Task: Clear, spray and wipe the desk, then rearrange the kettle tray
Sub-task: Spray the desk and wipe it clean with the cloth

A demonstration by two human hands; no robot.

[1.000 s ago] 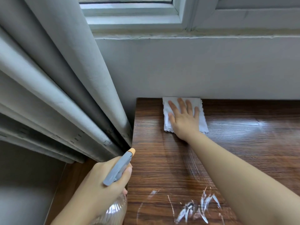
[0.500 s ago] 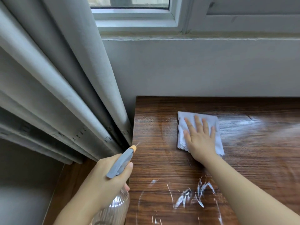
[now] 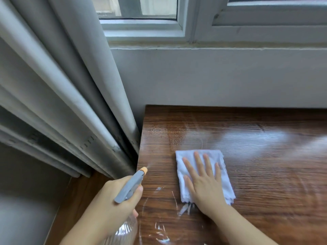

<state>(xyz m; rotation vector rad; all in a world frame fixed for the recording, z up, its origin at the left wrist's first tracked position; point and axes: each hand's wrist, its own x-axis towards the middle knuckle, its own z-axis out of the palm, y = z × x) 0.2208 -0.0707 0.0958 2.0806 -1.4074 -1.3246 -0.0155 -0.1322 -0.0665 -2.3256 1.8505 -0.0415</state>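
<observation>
In the head view, the right hand (image 3: 205,188) lies flat, palm down, on a folded white cloth (image 3: 203,174), its forearm reaching in from the lower right; the fingers are straight and slightly spread, pointing toward the wall, and they press the cloth rather than grasp it. The cloth lies on the dark brown wood-grain desk top (image 3: 265,174), toward its left edge and well short of the back edge by the wall. White wet streaks (image 3: 160,230) mark the wood near the front, just left of and below the cloth, and a pale sheen covers the surface to the right. The left hand (image 3: 113,206) comes in from the lower left at the desk's left edge, its fingers curled round the neck of a clear ribbed plastic spray bottle (image 3: 123,232) with a grey trigger head and orange nozzle (image 3: 143,170); the nozzle points up and to the right over the desk's left edge. How much liquid the bottle holds cannot be told. Grey pleated curtains (image 3: 70,103) hang just left of the desk, and a white-framed window (image 3: 189,32) sits above the wall.
</observation>
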